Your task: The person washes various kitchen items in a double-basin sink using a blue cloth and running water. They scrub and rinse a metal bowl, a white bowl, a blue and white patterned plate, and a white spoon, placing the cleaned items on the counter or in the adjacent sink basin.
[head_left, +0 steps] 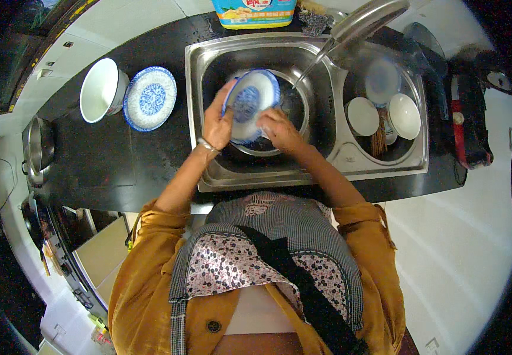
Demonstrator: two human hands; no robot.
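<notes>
Bare hands: two, left hand [216, 123] and right hand [281, 129]; round white dishes with blue patterning: two, held dish [247, 106] and counter dish [151, 99]. Deep white blue-rimmed bowl [98, 92]: one; small plain white bowls: two, left bowl [363, 116] and right bowl [404, 116], plus one pale round piece [382, 81] too hazy to name. Steel sink basins: two, left basin [208, 70] and right basin [356, 83]; curved metal faucet [367, 23]: one; thin brown sticks [378, 139], too bunched to count.

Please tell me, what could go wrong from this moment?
The blue-and-white plate, tilted in the left hand, could slip if wet and strike the metal sink. Water from the faucet could splash outward if the plate moves under its stream. Two white bowls sit close together beside the chopsticks, so a careless bump might chip them.
</notes>
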